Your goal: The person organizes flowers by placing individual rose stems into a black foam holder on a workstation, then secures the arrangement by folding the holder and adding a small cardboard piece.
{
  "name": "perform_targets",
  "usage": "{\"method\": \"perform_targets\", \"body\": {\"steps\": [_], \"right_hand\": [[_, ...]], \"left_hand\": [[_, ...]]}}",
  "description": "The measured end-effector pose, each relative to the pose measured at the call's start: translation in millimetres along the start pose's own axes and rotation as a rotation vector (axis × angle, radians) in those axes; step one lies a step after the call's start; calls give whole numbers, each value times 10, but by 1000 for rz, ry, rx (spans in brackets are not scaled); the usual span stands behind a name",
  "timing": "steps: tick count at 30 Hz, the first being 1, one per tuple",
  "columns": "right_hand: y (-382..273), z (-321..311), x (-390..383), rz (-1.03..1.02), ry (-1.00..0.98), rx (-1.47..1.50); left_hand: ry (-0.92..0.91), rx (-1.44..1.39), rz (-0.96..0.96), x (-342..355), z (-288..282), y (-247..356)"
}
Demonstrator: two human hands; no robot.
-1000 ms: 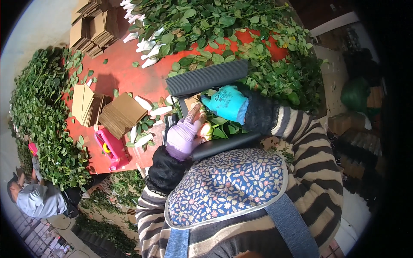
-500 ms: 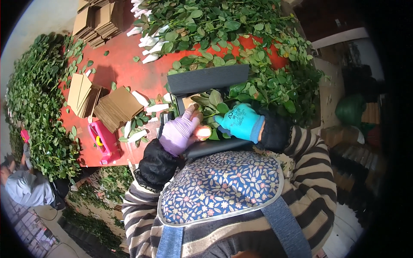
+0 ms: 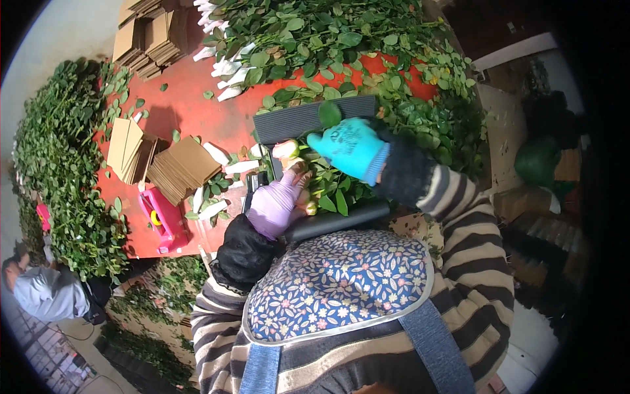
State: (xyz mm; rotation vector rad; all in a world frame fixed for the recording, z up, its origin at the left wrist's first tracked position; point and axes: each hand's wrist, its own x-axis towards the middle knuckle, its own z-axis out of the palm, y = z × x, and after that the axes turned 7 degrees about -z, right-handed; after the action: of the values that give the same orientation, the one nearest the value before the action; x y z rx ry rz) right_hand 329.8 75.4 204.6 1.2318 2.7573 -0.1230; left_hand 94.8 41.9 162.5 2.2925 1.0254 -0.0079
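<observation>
A black holder with a ribbed upright back panel (image 3: 275, 127) and a rounded front edge (image 3: 341, 220) stands before me, with leafy rose stems (image 3: 338, 190) lying in it. My left hand (image 3: 275, 202), in a lilac glove, is bent over the flower end of the stems. Its fingers close on the roses. A pale pink rose head (image 3: 286, 150) shows just beyond its fingertips. My right hand (image 3: 351, 150), in a turquoise glove, hovers over the stems with fingers together, its tips near that rose. What they pinch is hidden. A single leaf (image 3: 329, 114) sticks up beside it.
Cardboard sheets (image 3: 184, 169) and a pink tape dispenser (image 3: 164, 220) lie on the red table (image 3: 177, 98) to the left. White-wrapped bunches with dense foliage (image 3: 328, 39) cover the far side. More cardboard (image 3: 154, 36) is stacked behind. Another person (image 3: 49, 292) is at far left.
My right hand has risen and moved slightly left, away from the stems' lower part. My left hand has shifted slightly, its fingers more bent. A rose head now shows at the holder's upper left.
</observation>
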Motion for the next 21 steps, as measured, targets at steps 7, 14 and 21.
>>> {"method": "perform_targets", "body": {"steps": [7, 14, 21], "right_hand": [[-29, 487, -19, 66, -136, -153], [-60, 485, -59, 88, 37, -124], [-206, 34, -229, 75, 30, -35]], "left_hand": [[-52, -32, -28, 43, -31, 22], [-54, -55, -51, 88, -65, -11], [-58, -107, -10, 95, -97, -45]]}}
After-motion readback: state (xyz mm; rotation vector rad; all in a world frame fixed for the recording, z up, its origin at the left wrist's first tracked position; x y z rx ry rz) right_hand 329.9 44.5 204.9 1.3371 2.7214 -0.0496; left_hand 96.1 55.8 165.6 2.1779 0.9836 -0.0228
